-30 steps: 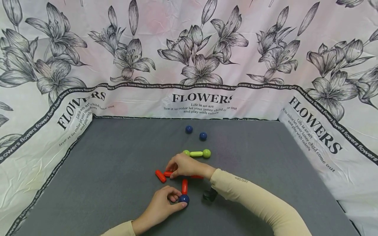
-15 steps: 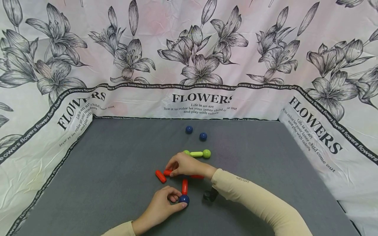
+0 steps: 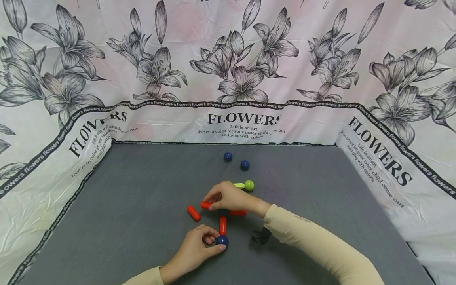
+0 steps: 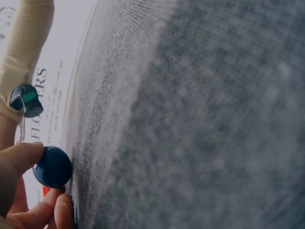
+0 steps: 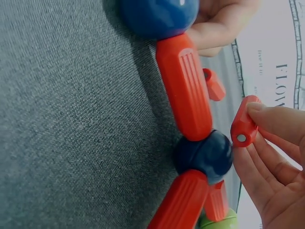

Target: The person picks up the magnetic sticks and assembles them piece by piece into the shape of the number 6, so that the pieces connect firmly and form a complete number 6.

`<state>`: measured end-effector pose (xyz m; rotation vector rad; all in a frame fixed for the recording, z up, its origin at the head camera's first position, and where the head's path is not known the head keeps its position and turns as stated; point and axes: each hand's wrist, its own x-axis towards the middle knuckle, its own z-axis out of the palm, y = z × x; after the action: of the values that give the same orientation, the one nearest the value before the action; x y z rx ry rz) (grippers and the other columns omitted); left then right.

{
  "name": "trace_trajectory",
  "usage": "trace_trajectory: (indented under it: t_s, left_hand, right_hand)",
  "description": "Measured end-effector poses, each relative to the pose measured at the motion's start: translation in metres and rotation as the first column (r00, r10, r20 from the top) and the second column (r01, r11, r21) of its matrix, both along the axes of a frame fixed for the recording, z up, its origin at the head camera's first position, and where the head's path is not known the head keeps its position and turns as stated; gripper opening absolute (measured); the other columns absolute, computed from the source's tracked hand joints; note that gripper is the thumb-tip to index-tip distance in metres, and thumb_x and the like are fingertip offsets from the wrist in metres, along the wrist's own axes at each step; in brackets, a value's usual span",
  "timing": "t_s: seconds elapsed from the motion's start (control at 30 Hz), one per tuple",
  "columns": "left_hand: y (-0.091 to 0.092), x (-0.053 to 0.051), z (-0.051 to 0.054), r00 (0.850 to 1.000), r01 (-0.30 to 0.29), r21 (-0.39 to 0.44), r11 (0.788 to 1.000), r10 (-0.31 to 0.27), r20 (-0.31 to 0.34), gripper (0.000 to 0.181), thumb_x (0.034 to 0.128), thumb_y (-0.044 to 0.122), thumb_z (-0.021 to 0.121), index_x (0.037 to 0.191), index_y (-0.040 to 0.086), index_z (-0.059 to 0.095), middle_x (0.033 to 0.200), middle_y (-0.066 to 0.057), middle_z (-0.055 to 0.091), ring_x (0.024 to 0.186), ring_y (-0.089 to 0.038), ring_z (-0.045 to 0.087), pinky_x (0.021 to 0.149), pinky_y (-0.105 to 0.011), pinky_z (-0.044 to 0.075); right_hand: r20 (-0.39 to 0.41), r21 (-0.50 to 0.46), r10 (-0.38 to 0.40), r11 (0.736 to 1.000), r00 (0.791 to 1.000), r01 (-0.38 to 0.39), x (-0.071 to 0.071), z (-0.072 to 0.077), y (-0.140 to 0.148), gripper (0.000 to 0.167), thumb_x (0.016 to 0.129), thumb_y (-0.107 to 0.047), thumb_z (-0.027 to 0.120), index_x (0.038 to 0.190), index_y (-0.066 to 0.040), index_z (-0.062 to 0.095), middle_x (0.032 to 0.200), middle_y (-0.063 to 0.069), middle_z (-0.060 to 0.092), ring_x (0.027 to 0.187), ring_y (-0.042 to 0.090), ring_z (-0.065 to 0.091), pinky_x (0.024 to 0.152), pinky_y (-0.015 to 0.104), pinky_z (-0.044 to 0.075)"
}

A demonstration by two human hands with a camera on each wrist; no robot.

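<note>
Right hand (image 3: 229, 196) pinches a metal-tipped red rod (image 5: 244, 121) just beside the middle blue ball (image 5: 205, 153), left hand (image 3: 197, 243) pinches the nearest blue ball (image 3: 222, 240); rod looks light, stiff, slick from here, best held mid-length

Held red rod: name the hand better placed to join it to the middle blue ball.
Probably the right hand: it pinches the red rod, with one end close to the middle blue ball. The left hand holds the near blue ball, so it seems better suited to steadying.

Light is soft; left wrist view blurs tabletop (image 4: 214, 133).
</note>
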<state>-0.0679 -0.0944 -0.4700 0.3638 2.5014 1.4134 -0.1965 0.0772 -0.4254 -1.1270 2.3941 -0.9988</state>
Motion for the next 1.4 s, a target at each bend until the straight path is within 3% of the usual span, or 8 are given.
trace_trajectory:
  t_s: [0.3, 0.53, 0.83, 1.07, 1.4]
  left_hand:
    - [0.001, 0.0, -0.001, 1.0, 0.0, -0.005, 1.0, 0.0, -0.005, 0.032, 0.0806, 0.037, 0.082, 0.096, 0.011, 0.07, 0.087, 0.001, 0.062, 0.073, -0.003, 0.053, 0.066, -0.018, 0.045]
    - [0.002, 0.0, -0.001, 1.0, -0.004, -0.01, 1.0, 0.004, -0.011, 0.032, 0.0805, 0.037, 0.082, 0.096, 0.011, 0.069, 0.086, 0.002, 0.061, 0.073, -0.003, 0.053, 0.066, -0.018, 0.046]
    - [0.002, -0.001, -0.001, 1.0, -0.006, -0.019, 1.0, 0.006, 0.011, 0.032, 0.0802, 0.037, 0.082, 0.096, 0.012, 0.07, 0.087, 0.001, 0.061, 0.074, -0.005, 0.053, 0.066, -0.018, 0.045]
    - [0.001, -0.001, 0.0, 1.0, -0.006, -0.023, 1.0, 0.006, 0.002, 0.032, 0.0802, 0.037, 0.082, 0.096, 0.012, 0.07, 0.087, 0.002, 0.061, 0.074, -0.004, 0.053, 0.066, -0.018, 0.045]
    - [0.001, -0.001, -0.001, 1.0, -0.01, -0.012, 1.0, 0.01, 0.002, 0.032, 0.0799, 0.037, 0.082, 0.096, 0.011, 0.07, 0.087, 0.001, 0.061, 0.074, -0.004, 0.053, 0.066, -0.018, 0.046]
  right_hand:
    - [-0.011, -0.052, -0.055, 0.997, 0.998, 0.055, 0.014, 0.006, 0.022, 0.022, 0.084, -0.016, 0.079, 0.106, -0.015, 0.076, 0.093, -0.001, 0.074, 0.082, 0.002, 0.065, 0.078, 0.019, 0.055]
    - [0.001, -0.117, -0.066, 0.991, 0.998, 0.066, 0.032, 0.0, 0.047, 0.022, 0.083, -0.014, 0.08, 0.105, -0.015, 0.077, 0.092, 0.0, 0.073, 0.081, 0.0, 0.065, 0.074, 0.021, 0.057]
    - [0.032, -0.124, -0.082, 0.989, 0.996, 0.085, 0.062, -0.014, 0.073, 0.022, 0.083, -0.012, 0.08, 0.105, -0.017, 0.076, 0.093, -0.002, 0.071, 0.08, -0.002, 0.065, 0.075, 0.022, 0.058]
    - [0.052, -0.13, -0.041, 0.99, 0.998, 0.048, 0.08, -0.022, 0.08, 0.025, 0.082, -0.008, 0.08, 0.104, -0.019, 0.076, 0.095, -0.004, 0.072, 0.08, -0.003, 0.064, 0.073, 0.021, 0.058]
    - [0.017, -0.082, -0.015, 0.996, 1.0, 0.016, 0.09, -0.027, 0.078, 0.02, 0.084, -0.01, 0.078, 0.103, -0.017, 0.077, 0.091, -0.003, 0.071, 0.079, -0.006, 0.061, 0.07, 0.019, 0.056]
